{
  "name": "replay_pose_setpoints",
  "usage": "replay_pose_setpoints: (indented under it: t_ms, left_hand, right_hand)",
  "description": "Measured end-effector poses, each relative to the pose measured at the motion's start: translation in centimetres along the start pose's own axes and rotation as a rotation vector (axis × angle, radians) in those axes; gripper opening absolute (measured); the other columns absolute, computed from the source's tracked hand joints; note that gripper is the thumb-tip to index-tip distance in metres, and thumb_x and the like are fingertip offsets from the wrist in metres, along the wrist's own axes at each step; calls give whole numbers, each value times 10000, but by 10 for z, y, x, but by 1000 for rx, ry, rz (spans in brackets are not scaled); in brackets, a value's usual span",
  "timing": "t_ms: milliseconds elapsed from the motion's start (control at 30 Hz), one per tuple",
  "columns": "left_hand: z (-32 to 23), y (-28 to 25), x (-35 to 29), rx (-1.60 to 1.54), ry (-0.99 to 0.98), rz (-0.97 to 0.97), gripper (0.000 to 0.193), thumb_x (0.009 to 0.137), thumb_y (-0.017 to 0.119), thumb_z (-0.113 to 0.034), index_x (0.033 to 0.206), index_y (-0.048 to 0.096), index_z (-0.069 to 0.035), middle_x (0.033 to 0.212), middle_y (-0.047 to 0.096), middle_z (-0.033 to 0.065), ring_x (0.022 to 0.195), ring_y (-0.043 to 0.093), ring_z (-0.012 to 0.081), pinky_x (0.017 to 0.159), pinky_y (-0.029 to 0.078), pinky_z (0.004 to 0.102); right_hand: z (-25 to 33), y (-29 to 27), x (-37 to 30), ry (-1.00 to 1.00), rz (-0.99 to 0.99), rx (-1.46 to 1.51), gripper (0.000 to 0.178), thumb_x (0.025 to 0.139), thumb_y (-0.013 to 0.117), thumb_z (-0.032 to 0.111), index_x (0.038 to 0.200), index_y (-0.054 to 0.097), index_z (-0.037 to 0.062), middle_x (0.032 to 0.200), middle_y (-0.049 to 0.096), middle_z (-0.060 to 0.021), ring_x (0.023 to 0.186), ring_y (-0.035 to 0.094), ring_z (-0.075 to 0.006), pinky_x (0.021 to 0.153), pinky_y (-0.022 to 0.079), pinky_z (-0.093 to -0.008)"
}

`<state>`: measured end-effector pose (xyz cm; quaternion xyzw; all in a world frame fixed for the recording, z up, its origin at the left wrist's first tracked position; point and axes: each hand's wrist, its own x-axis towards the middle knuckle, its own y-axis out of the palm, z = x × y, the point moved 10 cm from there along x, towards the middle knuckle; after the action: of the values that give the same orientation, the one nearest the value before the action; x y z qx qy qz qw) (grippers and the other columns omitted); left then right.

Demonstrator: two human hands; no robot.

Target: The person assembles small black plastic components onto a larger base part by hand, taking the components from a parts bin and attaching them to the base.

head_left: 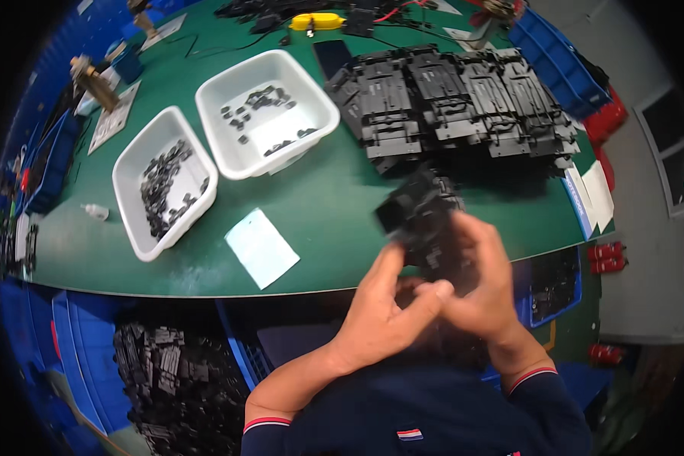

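Note:
Between both hands, over the front edge of the green table, I hold a black plastic molded part (431, 220), somewhat blurred by motion. My left hand (387, 308) is closed on its near left side, thumb stretched toward the right hand. My right hand (482, 277) wraps round the right side of the same part. Fingers behind it are hidden. Just beyond lies a broad pile of similar black plastic parts (441, 99), set in rows. Left of my hands a pale blue paper sheet (262, 248) lies flat on the table.
Two white bins, a near one (129, 216) and a far one (311, 137), hold small black pieces. A small white bottle (95, 211) lies at left, a yellow tool (317, 21) at the back. Below the table, a blue crate (91, 365) stands beside heaped black parts (175, 372).

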<state>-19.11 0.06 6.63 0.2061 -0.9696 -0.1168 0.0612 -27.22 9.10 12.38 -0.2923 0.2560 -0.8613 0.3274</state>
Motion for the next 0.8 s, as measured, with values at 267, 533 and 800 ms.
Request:
replay_pose_setpoints:
  t_ms: [267,533,800]
  left_hand:
    - [24,10,-7,63,-112,138,516,872,648,-20,1346,452,30,1397,430,138,1184,497,189,919,484,295]
    - [28,-37,-32,-4,-187,-50,455,881,615,11,1317,485,32,1336,505,108,1142,523,161,920,474,279]
    - [11,-110,-69,16,-118,-349,411,875,636,-14,1273,536,21,1246,565,109,1086,562,154,899,479,274]
  right_hand:
    - [-127,-94,-28,433,-204,-281,648,635,786,173,1203,537,-13,1116,572,-143,1002,565,-263,901,448,-349]
    - [-156,-62,-4,437,-125,-295,607,653,822,214,1159,574,-11,1136,589,-172,1005,589,-287,875,476,-363]
    - [-68,-64,25,249,-6,-311,331,727,757,117,996,635,-34,953,654,-149,887,639,-271,791,496,-321]
